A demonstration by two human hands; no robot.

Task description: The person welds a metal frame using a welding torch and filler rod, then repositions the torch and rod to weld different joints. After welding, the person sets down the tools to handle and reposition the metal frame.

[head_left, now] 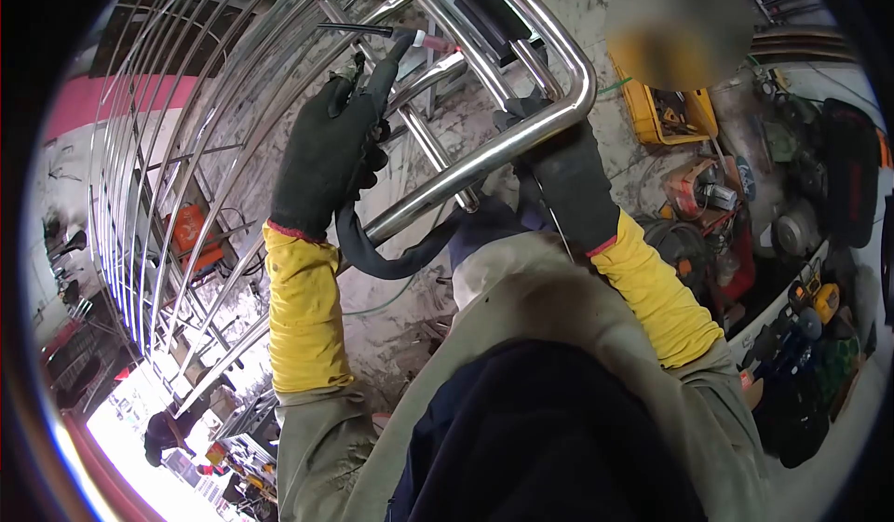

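Note:
In black gloves and yellow sleeves, both my hands are at a polished metal tube frame (475,170). My left hand (326,145) is closed around a TIG welding torch (402,41), whose pinkish nozzle points right toward a tube joint. A black sleeved hose (400,263) loops from under that hand toward my lap. My right hand (570,173) is below the frame's rounded corner, its fingers partly hidden by the tube. A thin metal rod (553,213) runs along its palm and sticks out toward me. A black block-like piece (489,8) lies across the frame's upper bars.
Long curved metal bars (140,177) fan out on the left. An orange machine (191,233) stands behind them. To the right are a yellow crate (663,112) with tools, and power tools (815,303) along a ledge. A blurred patch covers the upper right.

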